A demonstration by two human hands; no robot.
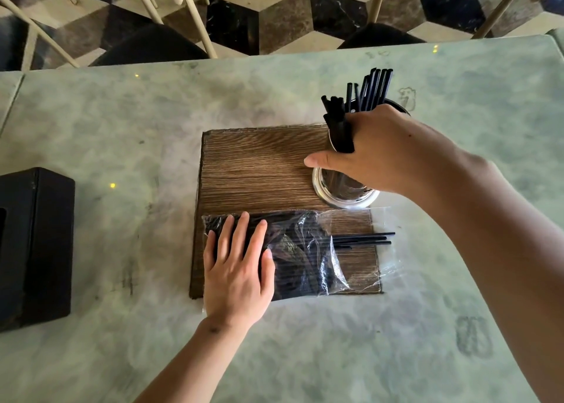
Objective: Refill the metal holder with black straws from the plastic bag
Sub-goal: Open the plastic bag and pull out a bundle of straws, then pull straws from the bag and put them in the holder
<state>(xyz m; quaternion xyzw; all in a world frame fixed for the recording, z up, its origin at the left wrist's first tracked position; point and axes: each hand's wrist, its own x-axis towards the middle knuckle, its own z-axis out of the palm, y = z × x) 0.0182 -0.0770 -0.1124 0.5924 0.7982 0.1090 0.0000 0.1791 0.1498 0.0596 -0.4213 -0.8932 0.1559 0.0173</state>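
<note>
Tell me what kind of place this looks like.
Probably a café or restaurant: a marble table, chairs on a patterned tile floor, and a metal holder being stocked with black straws.

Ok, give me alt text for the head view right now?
Right hand holds a bundle of black straws at the metal holder on a wooden board; left hand presses flat on the plastic bag of straws.
</note>
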